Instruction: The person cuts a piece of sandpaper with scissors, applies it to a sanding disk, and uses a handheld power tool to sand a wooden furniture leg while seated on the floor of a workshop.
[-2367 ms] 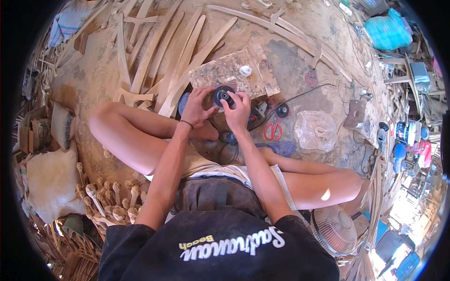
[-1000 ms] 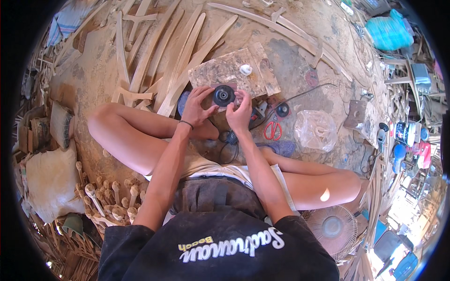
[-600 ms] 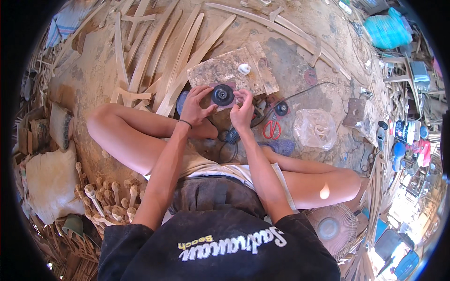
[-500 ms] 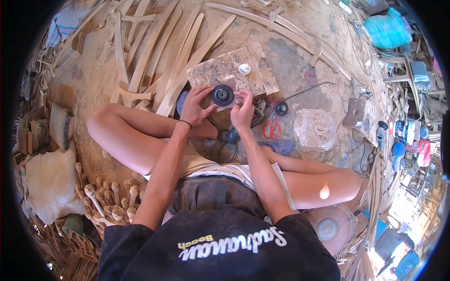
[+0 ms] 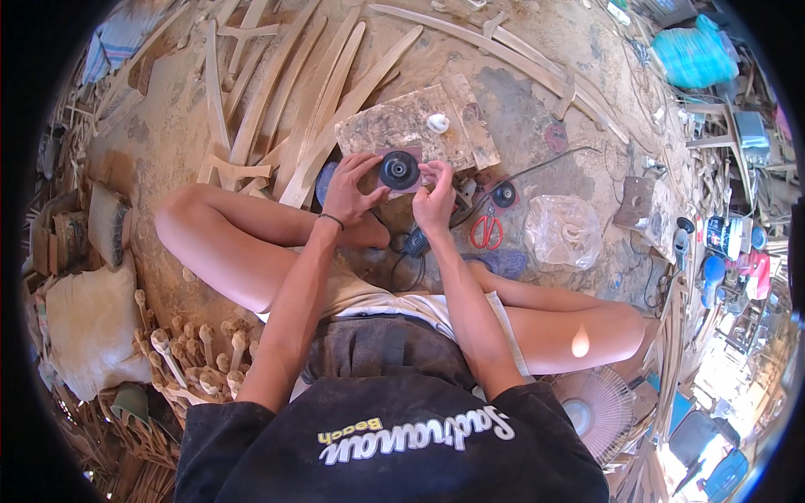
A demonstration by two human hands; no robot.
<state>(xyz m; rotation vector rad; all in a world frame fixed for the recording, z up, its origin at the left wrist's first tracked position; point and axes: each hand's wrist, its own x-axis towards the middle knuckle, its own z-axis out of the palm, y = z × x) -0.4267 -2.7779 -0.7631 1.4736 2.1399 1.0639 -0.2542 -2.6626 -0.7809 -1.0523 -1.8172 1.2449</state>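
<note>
A black round rubber backing pad (image 5: 400, 170) with a metal hub lies on a square reddish-brown sandpaper sheet (image 5: 418, 154), held up between my hands. My left hand (image 5: 348, 189) grips the sheet and pad at their left side, thumb below and fingers above. At the right edge, my right hand (image 5: 434, 194) pinches the sheet between thumb and fingers. Just beyond them is a stained wooden board (image 5: 369, 127) with a small white bottle or cap (image 5: 437, 123) on it. A second black pad (image 5: 503, 194) and scissors with red handles (image 5: 486, 230) lie to the right.
Long curved wooden strips (image 5: 293, 105) cover the floor ahead and left. A crumpled clear plastic bag (image 5: 562, 232) lies right of the scissors. Carved wooden pieces (image 5: 205, 356) crowd the lower left, and a round fan (image 5: 587, 415) stands at the lower right. A dark corded tool (image 5: 413, 243) sits between my legs.
</note>
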